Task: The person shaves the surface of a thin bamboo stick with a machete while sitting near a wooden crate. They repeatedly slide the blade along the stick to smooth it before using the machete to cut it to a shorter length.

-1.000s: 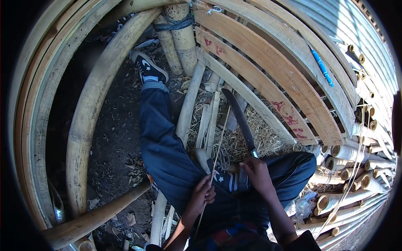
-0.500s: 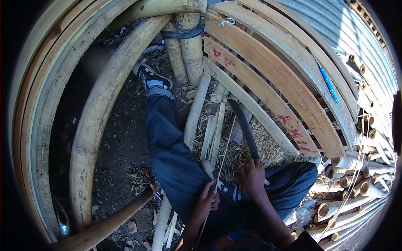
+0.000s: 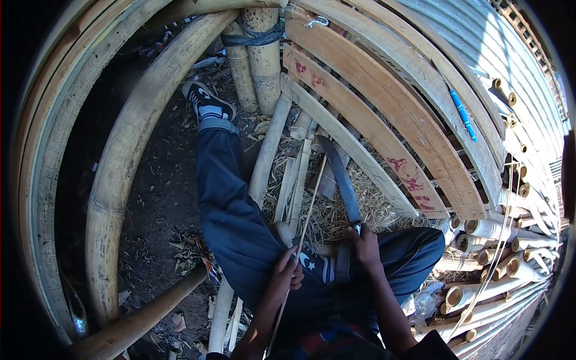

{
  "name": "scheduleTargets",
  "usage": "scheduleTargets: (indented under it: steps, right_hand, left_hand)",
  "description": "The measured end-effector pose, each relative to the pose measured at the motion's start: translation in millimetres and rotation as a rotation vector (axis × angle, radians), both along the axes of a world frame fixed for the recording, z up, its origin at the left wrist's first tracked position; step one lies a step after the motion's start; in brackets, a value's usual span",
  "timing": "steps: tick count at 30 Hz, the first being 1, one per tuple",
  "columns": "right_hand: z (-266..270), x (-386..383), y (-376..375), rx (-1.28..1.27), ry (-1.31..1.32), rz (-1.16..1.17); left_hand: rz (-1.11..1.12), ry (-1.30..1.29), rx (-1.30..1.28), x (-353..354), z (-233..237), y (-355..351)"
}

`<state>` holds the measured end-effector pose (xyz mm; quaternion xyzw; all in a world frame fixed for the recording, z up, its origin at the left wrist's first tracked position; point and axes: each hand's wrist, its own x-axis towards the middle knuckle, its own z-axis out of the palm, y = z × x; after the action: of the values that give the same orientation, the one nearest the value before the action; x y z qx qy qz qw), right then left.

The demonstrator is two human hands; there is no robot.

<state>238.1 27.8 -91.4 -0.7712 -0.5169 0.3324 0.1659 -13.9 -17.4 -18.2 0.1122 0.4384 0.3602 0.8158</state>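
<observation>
My left hand (image 3: 288, 272) is closed around a long thin bamboo strip (image 3: 310, 211), which slants up and away from my lap. My right hand (image 3: 365, 245) grips a machete (image 3: 344, 183) near the base of its blade. The long dark blade points away from me, its curved tip close to the strip's far end, and its flat side catches some light. Between the hands lies my tucked-in shoe (image 3: 309, 259), with a pale rounded piece of wood (image 3: 284, 233) beside it.
A slatted wooden panel (image 3: 390, 114) stands ahead to the right, with a blue pen (image 3: 463, 115) on it. Stacked bamboo poles (image 3: 480, 258) lie at the right. A thick bamboo pole (image 3: 111, 210) curves along the left. Shavings (image 3: 378, 201) cover the ground ahead.
The view has shifted slightly. My right hand has moved a little to the right with the machete, and the blade has turned to show more of its flat side. My left hand keeps its grip.
</observation>
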Motion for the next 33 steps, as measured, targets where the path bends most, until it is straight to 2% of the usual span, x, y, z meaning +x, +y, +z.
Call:
scheduleTargets:
  steps: [1,2,4,7,9,10,12,14,16,17,19,21,23,24,26,27,32,33]
  right_hand:
    - [-3.6,0.4,-0.8,0.119,0.085,-0.005]
    - [-4.5,3.5,-5.1,0.122,0.090,-0.005]
    - [49.9,-7.7,-1.9,-0.167,0.363,-0.054]
    - [58.7,-7.5,-13.8,-0.147,0.445,0.099]
    - [55.8,-9.7,-22.0,-0.153,0.443,0.143]
    - [54.1,-11.5,-23.7,-0.153,0.439,0.188]
    - [48.6,-13.9,-23.1,-0.149,0.420,0.191]
    - [42.6,-12.9,-30.9,-0.159,0.405,0.177]
    - [36.8,-10.2,-29.9,-0.162,0.467,0.106]
    - [32.4,-9.0,-25.8,-0.150,0.474,0.124]
    - [23.4,-4.2,-27.0,-0.201,0.589,-0.033]
    - [18.6,-0.7,-27.3,-0.213,0.674,-0.095]
    - [17.1,-0.1,-27.5,-0.223,0.760,-0.167]
    - [17.4,-0.4,-27.6,-0.218,0.760,-0.159]
    - [17.2,-1.0,-27.9,-0.219,0.764,-0.158]
    - [16.4,-0.3,-27.8,-0.216,0.762,-0.151]
    - [9.9,1.0,-28.5,-0.212,0.752,-0.113]
    - [12.1,1.8,-26.9,-0.216,0.749,-0.109]
  left_hand:
    - [-0.002,0.003,0.001,0.6,-1.2,-0.2]
    - [-0.015,0.013,0.011,0.9,-2.3,0.2]
    - [-0.021,0.027,0.021,1.7,-5.0,0.8]
    - [-0.077,0.102,0.011,6.7,-7.7,-0.3]
    - [-0.257,0.280,0.061,8.8,-5.8,1.5]
    - [-0.256,0.282,0.061,7.5,-1.4,1.6]
    - [-0.310,1.230,0.848,-0.7,17.3,-0.1]
    - [0.023,1.307,0.943,-44.4,61.7,43.6]
    - [0.546,0.878,0.576,-70.2,86.3,92.4]
    - [0.553,0.899,0.588,-93.5,74.2,116.4]
    - [0.561,0.944,0.578,-136.8,25.8,165.6]
    - [0.566,0.963,0.572,-168.7,-15.4,210.9]
    - [0.434,1.182,0.322,-196.8,-53.4,244.7]
    - [0.443,1.182,0.325,-208.0,-80.7,259.5]
    - [0.316,0.799,0.226,-223.3,-122.0,281.5]
    - [0.325,0.797,0.229,-223.1,-124.1,284.3]
    - [0.607,0.188,0.104,-213.0,-135.5,291.2]
    - [0.612,0.187,0.101,-219.2,-129.6,283.7]
